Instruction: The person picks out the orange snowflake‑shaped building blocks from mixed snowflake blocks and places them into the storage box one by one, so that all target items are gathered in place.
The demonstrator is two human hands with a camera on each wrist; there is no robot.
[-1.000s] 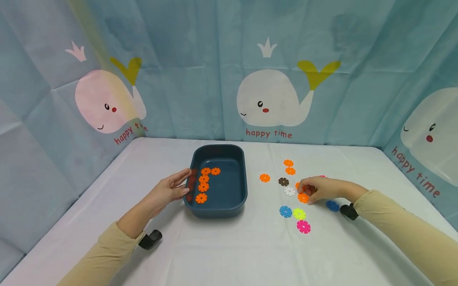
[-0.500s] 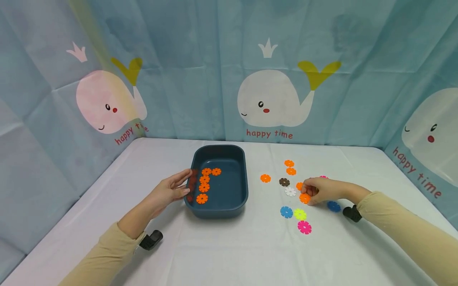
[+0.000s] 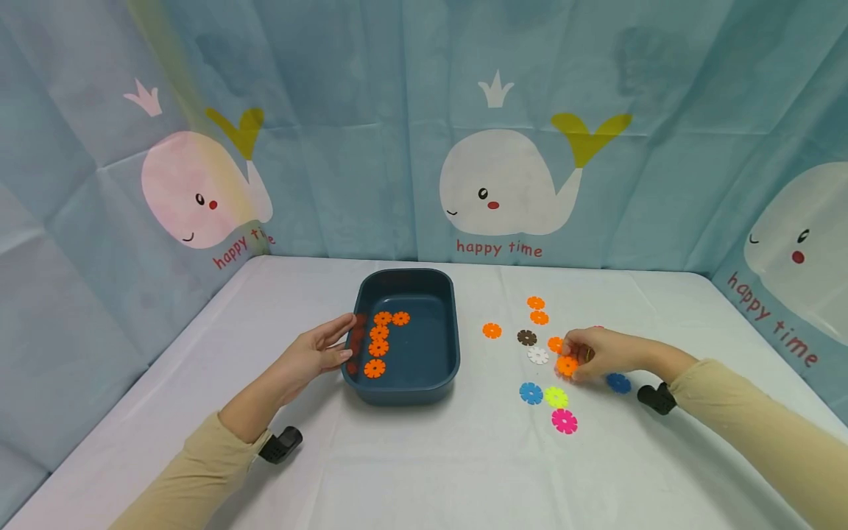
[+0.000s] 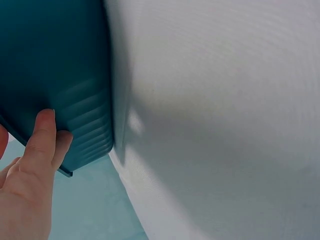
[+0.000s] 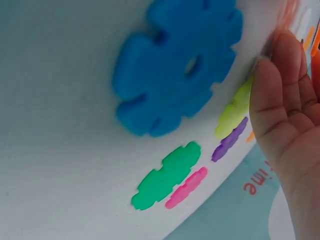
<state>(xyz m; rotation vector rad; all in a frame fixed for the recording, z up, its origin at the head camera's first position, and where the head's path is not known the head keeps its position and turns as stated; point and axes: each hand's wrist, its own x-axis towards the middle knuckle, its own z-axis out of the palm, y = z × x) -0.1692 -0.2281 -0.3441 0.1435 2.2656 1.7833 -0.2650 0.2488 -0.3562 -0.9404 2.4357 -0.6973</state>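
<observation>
My left hand (image 3: 314, 352) holds the left rim of a dark blue plastic basin (image 3: 433, 383); in the left wrist view, fingers (image 4: 42, 137) lie against its ribbed outer wall. Several orange notched discs (image 3: 374, 368) lie inside along the left side. To the right, my right hand (image 3: 606, 352) pinches an orange interlocking disc (image 3: 566, 366) low over the white tablecloth. Another orange disc (image 3: 555, 344) lies right by its fingertips, with a white disc (image 3: 538, 355) just left. A blue disc (image 5: 185, 65) looms large beneath the wrist in the right wrist view.
Brown (image 3: 526, 337), light blue (image 3: 531, 393), yellow (image 3: 556, 397) and pink (image 3: 564, 421) discs are scattered nearby. More orange discs (image 3: 492, 330) lie toward the basin. Green (image 5: 167, 175) and purple discs (image 5: 230, 140) show beyond the right wrist. A whale-print curtain (image 3: 371, 147) backs the table.
My right hand has shifted slightly right, and the orange disc at its fingertips now looks raised a little off the cloth. My left hand stays at the basin's rim.
</observation>
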